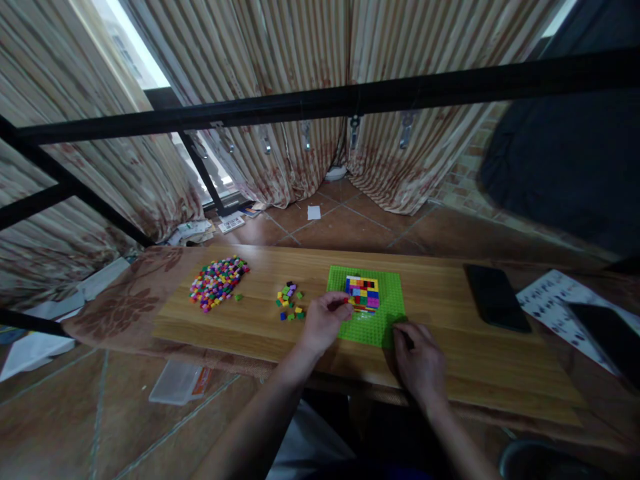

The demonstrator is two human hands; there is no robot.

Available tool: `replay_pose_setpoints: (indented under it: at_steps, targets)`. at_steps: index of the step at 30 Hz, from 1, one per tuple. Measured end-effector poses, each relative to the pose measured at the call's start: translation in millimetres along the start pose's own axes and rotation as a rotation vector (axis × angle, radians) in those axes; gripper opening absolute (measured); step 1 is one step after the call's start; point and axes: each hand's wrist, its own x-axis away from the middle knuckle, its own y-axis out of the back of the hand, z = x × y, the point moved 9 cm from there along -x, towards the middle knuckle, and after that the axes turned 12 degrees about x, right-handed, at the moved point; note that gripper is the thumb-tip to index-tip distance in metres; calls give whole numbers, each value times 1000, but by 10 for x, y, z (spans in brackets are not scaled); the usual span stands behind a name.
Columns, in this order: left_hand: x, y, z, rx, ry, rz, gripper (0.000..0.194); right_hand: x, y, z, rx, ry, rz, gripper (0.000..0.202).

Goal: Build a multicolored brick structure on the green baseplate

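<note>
A green studded baseplate [370, 330] lies on the wooden board, carrying a block of multicoloured bricks [364, 288] near its middle. Over the plate's left part is my left hand [327, 317], its thumb and forefinger pinched on a small red brick [346, 301] at the left side of the block. My right hand [417, 357] rests at the plate's lower right corner with curled fingers; whether anything is between them is hidden. Left of my left hand lies a small group of loose bricks [289, 301]. Farther left is a large pile of mixed bricks [217, 283].
On the wooden board [440, 293] a dark tablet [497, 297] lies at the right. Beyond it are a printed sheet [555, 310] and a dark phone-like object [607, 337]. A black metal rail [320, 100] crosses above the board. A clear plastic box [175, 382] is on the floor.
</note>
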Motion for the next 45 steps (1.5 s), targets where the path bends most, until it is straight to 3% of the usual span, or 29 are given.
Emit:
replay_pose_setpoints:
  at_steps: [5,8,17,29,36,45]
  targets:
    - [81,-38,-351,-607,-395,-73,16,-3,-3,13,7,-1,13,31]
    - [144,-83,-406,-810,-540,-138,18,-4,6,16,18,-4,6,29]
    - [123,-165,-180,-913,-574,-174,26,-8,21,25,13,3,-7,31]
    - [164,-183,-62,-1032,-563,-98,38,-1,8,5,29,-2,0,30]
    - [183,-240,-72,-1297,-551,-56,43,-1,-3,1,19,-1,9,31]
    - [196,-275,-3,-1602,-729,33,53,-1,2,-4,53,7,-8,31]
